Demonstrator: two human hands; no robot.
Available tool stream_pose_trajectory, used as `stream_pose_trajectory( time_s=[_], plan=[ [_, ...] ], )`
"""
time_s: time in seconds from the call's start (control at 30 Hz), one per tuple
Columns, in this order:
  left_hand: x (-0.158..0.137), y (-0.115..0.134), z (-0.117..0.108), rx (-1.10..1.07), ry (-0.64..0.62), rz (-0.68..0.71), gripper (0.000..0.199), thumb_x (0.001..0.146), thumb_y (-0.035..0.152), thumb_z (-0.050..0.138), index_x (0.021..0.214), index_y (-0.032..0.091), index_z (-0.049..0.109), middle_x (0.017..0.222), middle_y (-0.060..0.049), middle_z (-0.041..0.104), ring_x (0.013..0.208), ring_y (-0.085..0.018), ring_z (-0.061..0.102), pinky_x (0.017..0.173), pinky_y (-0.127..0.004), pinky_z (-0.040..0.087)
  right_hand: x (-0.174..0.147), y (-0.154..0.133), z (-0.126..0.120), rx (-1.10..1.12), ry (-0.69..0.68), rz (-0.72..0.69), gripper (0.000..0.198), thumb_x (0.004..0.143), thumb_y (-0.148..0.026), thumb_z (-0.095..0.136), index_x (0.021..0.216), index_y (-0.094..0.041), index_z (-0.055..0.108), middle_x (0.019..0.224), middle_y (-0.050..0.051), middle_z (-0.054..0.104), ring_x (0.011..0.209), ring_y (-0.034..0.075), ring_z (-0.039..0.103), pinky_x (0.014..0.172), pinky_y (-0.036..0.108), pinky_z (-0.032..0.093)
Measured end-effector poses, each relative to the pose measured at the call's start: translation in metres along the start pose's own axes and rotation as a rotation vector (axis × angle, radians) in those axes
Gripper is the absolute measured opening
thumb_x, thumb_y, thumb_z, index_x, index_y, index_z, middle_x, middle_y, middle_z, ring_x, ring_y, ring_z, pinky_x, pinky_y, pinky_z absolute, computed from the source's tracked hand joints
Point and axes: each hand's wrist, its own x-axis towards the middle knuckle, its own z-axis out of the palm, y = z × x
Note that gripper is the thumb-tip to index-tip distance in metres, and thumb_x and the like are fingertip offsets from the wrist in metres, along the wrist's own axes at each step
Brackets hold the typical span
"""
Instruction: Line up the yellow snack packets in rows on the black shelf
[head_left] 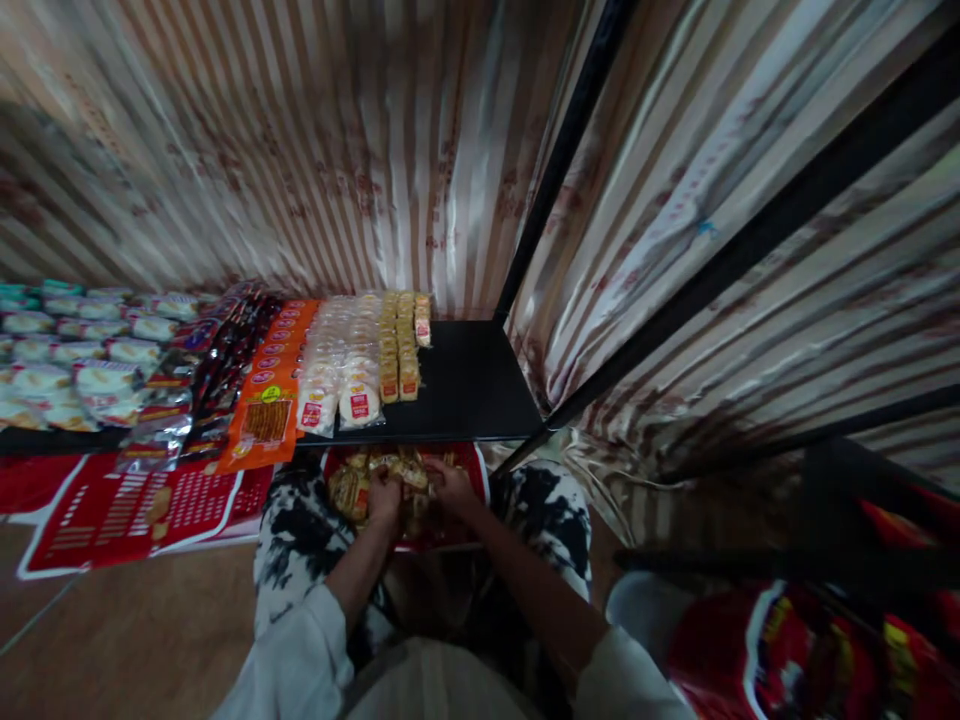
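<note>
Black shelf (480,385) before striped curtain (420,170), packets (347,492) below

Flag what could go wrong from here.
The orange pack hangs over the shelf's front edge, so it might slip off if brushed. The left hand and right hand are among wrapped packets just below that edge in view; raising them carelessly could bump it.

Packets (347,490) lie in what seems a box (481,474), before the shelf (480,385).
</note>
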Motion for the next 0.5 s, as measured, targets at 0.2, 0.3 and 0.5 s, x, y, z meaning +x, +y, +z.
stream_pose_trajectory(
  time_s=[0.2, 0.3, 0.5],
  plan=[
    [-0.017, 0.024, -0.009, -0.501, -0.171, -0.202, 0.035, 0.08, 0.01, 0.047, 0.113, 0.02, 0.047, 0.066, 0.002, 0.061, 0.045, -0.008, 0.057, 0.049, -0.019, 0.048, -0.02, -0.023, -0.022, 0.163, -0.041, -0.221, 0.062, 0.062, -0.002, 0.043, 0.119, -0.023, 0.056, 0.129, 0.005, 0.053, 0.119, 0.018, 0.048, 0.101, 0.037, 0.039],
    [-0.025, 0.035, -0.013, -0.54, -0.29, -0.292, 0.021, 0.079, 0.012, 0.049, 0.098, 0.016, 0.054, 0.065, 0.0, 0.062, 0.048, -0.008, 0.058, 0.05, -0.018, 0.049, -0.029, -0.042, -0.041, 0.119, -0.076, -0.271, 0.057, 0.065, -0.004, 0.044, 0.116, -0.022, 0.058, 0.134, 0.007, 0.047, 0.122, 0.019, 0.045, 0.098, 0.036, 0.041],
    [-0.038, 0.045, -0.016, -0.474, -0.363, -0.339, 0.018, 0.084, 0.028, 0.047, 0.085, 0.012, 0.056, 0.051, 0.0, 0.056, 0.041, -0.009, 0.055, 0.041, -0.016, 0.044, -0.032, -0.076, -0.07, 0.162, -0.046, -0.171, 0.038, 0.077, -0.021, 0.052, 0.114, -0.021, 0.059, 0.107, 0.005, 0.065, 0.088, 0.015, 0.061, 0.077, 0.029, 0.051]
  ],
)
